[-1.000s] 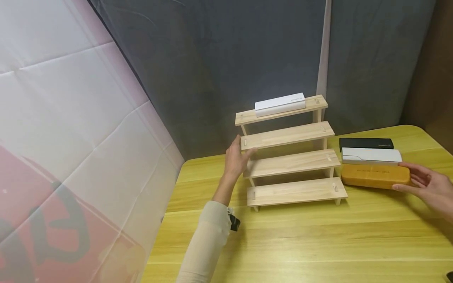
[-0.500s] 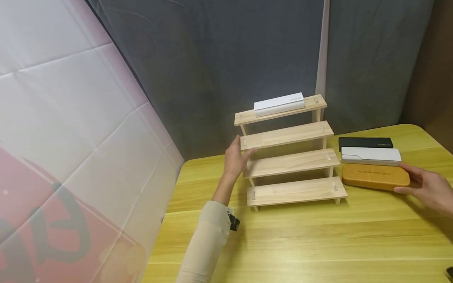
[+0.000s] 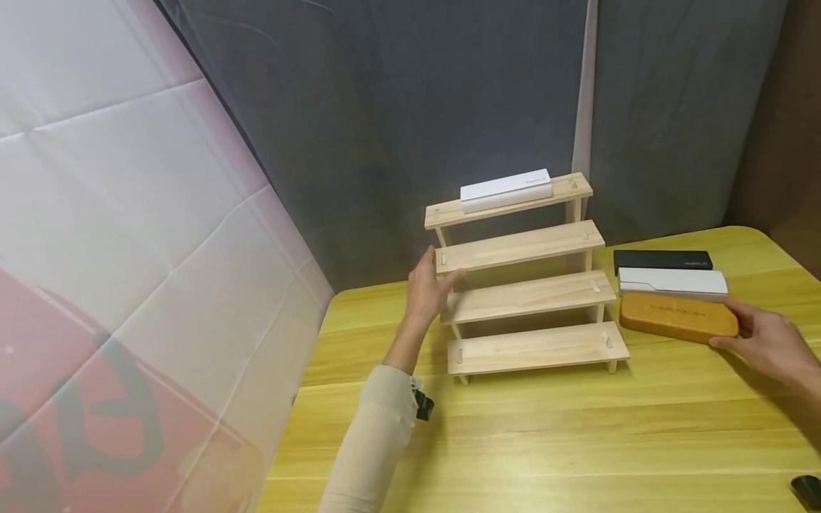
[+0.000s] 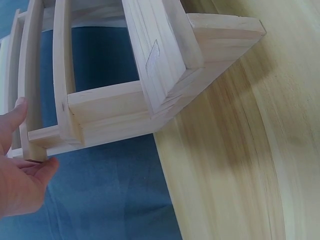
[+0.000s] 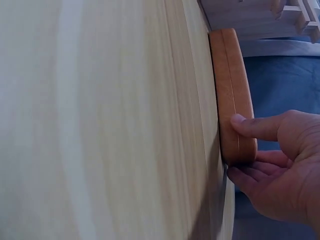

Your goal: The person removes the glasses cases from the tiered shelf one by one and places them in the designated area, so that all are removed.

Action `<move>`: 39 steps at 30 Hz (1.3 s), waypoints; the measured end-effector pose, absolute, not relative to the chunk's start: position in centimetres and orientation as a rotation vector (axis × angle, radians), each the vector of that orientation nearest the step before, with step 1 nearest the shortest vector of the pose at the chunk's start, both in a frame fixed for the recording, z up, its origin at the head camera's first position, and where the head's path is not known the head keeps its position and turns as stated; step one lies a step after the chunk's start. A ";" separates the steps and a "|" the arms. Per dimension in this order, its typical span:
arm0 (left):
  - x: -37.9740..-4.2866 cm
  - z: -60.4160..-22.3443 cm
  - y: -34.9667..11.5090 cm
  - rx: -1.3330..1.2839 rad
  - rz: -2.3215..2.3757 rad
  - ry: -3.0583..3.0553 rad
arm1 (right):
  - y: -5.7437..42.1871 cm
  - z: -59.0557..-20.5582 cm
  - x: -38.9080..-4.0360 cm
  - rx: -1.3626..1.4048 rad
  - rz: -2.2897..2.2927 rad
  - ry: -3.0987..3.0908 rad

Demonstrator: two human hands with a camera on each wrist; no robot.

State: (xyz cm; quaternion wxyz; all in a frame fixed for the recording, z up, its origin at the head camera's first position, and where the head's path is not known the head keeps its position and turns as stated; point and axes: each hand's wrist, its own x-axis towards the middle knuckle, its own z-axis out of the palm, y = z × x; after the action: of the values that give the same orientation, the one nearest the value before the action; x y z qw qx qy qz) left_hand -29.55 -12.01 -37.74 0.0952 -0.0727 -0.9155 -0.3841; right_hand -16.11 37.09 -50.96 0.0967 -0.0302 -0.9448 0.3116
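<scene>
A four-tier stepped wooden rack [image 3: 527, 296] stands on the table. My left hand [image 3: 428, 288] grips the left end of its second shelf from the top, thumb on the front side; the left wrist view has these fingers [image 4: 46, 171] around the board's end. To the right of the rack, my right hand [image 3: 772, 343] holds the right end of an orange glasses case [image 3: 678, 317]. In the right wrist view the thumb [image 5: 255, 126] presses the side of the case, the other fingers curl at its end and underneath. A white glasses case [image 3: 507, 191] lies on the top shelf.
Behind the orange case lie another white case [image 3: 672, 281] and a black case [image 3: 663, 259], in a row. A grey curtain [image 3: 410, 107] hangs behind the yellow wood-grain table [image 3: 545, 449]. A pale printed cloth [image 3: 128, 249] slopes along the left. A dark object [image 3: 807, 490] shows at the lower right.
The orange case has turned slightly and moved a little left with my right hand, its far edge now overlapping the white case's front. My left hand has kept its grip on the rack.
</scene>
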 end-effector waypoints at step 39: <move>-29.6 -38.1 -12.2 -0.262 -1.115 -2.702 | 36.3 -50.0 -17.8 -0.302 1.154 -2.794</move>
State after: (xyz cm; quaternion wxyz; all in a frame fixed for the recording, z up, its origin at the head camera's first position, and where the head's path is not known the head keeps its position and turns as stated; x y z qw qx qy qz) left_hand -29.64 -12.20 -38.07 0.1033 -0.0889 -0.9157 -0.3779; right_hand -17.76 36.32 -50.03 0.0519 -0.0992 -0.9184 0.3794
